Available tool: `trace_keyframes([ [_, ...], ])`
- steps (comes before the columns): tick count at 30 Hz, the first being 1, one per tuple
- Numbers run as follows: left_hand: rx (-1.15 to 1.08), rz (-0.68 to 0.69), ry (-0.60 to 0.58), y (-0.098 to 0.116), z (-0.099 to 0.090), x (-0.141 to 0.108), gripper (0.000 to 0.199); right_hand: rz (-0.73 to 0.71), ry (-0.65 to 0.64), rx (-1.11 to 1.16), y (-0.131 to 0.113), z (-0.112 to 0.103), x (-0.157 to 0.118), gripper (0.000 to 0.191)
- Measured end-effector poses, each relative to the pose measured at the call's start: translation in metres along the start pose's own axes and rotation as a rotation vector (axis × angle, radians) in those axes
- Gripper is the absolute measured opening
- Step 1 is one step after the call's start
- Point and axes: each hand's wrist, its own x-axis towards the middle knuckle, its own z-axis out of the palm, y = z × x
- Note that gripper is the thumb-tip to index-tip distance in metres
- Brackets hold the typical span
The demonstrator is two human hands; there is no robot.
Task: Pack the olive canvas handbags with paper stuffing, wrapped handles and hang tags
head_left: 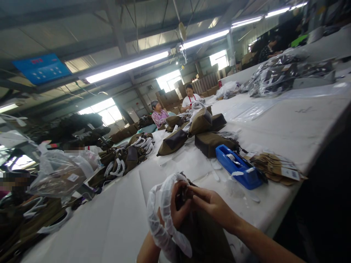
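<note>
An olive-brown bag [205, 237] stands at the bottom centre, its handles [167, 204] wrapped in white material. My left hand [178, 208] reaches through beside the wrapped handles, its fingers curled round a dark part at the bag's top. From the right, my right hand [210, 202] meets it there with fingers pinched together. What lies between the fingertips is too small and dark to make out. Beyond the hands, a blue tape dispenser [238, 168] sits on the white table [115, 215].
Brown paper tags [276, 168] lie right of the dispenser. Olive bags [175, 140] stand ahead, and more bags [131, 153] are piled left. Plastic-wrapped goods [276, 75] lie at the far right. Two people [190, 98] are across the table; others are at left and far right.
</note>
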Motion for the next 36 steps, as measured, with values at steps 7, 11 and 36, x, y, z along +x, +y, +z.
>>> trace_keyframes([
  [7,0.023,0.024,-0.216,0.021,-0.016,0.004,0.016,-0.311,0.125,-0.482,0.010,-0.006,0.027,0.046],
  [11,0.058,0.032,-0.184,0.022,-0.018,0.002,0.015,-0.311,0.014,-0.461,0.003,-0.011,0.035,0.046],
  [36,-0.042,0.031,-0.270,0.019,0.008,0.053,0.044,-0.256,0.426,-0.461,0.005,-0.024,-0.003,0.042],
])
